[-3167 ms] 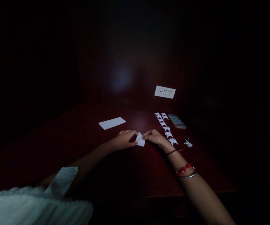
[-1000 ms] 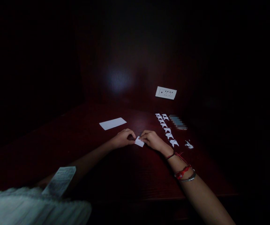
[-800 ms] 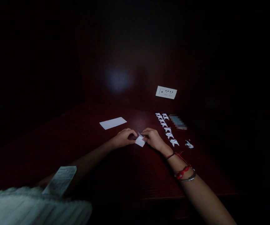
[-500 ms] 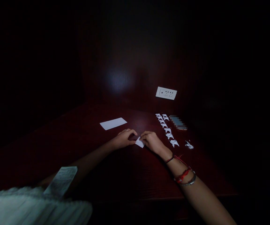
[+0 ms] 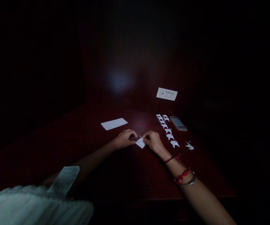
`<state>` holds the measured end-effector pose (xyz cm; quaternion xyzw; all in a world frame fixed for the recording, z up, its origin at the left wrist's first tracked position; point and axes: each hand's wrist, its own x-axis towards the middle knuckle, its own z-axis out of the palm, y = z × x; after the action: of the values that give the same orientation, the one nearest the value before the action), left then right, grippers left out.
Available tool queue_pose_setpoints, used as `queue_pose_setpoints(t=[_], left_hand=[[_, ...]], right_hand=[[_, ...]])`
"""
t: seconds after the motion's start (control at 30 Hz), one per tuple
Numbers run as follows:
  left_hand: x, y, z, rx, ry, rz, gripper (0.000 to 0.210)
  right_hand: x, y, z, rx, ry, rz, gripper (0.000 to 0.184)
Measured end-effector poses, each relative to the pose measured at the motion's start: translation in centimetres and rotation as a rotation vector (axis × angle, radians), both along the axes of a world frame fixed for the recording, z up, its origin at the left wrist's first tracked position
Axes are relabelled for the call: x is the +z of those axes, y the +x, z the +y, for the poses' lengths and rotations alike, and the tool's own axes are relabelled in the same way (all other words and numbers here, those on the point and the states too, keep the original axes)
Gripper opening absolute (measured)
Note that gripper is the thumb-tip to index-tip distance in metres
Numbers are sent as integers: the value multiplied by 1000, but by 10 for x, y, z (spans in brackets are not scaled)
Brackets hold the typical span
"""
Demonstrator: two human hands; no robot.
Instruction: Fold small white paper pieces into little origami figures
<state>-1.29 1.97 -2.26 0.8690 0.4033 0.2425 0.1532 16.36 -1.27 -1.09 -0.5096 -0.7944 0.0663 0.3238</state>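
Dark-red table (image 5: 146,175) — white paper strip (image 5: 114,124), folded papers (image 5: 170,137), scraps (image 5: 189,146), phone (image 5: 178,122).

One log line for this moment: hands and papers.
left hand: at small paper, left side; right hand: touching its right side; sheet: beyond left hand; folded papers: at right

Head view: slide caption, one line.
Right hand pinches a small white paper piece, left hand at its edge, dark red table.

We see counter (image 5: 78,134) of wood-look material, grained, smooth, softly glossy; upright panel (image 5: 119,82) behind matches, glossy where light catches it. Small sheet (image 5: 141,143): paper, matt. Long strip (image 5: 114,123): paper, smooth, matt. Folded pieces (image 5: 170,137) and scraps (image 5: 189,146): matt paper, as far as we can tell. Socket plate (image 5: 167,94): smooth plastic. Our sleeve (image 5: 38,206): ribbed, matt cloth. Bracelet (image 5: 182,177): knotted cord. Bangle (image 5: 192,180): shiny metal.
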Motion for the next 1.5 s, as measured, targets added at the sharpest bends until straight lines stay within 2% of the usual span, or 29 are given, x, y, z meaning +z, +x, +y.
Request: queue_pose_setpoints(t=[0.17,0.3,0.5,0.63,0.7,0.87,1.1,1.3,1.5], left_hand=[[-2,0,1,17,-7,-8,23],[0,0,0,25,-7,-3,21],[3,1,-4,37,-12,20,22],[5,1,-6,-14,-49,-11,24],[6,1,-8,12,-46,-5,27],[6,3,-11,101,-44,58,32],[4,4,-11,50,-22,52,30],[3,6,-13,55,-10,33,23],[0,6,-11,51,2,33,19]], right_hand=[[2,-1,-4,67,-4,11,22],[3,-1,-7,120,77,-143,22],[4,2,-8,105,71,-389,21],[4,4,-9,114,92,-479,21],[6,3,-10,107,90,-498,21],[9,0,-12,129,77,-467,20],[6,11,-8,354,93,-413,22],[3,9,-5,340,117,-361,21],[4,9,-5,297,46,-229,16]])
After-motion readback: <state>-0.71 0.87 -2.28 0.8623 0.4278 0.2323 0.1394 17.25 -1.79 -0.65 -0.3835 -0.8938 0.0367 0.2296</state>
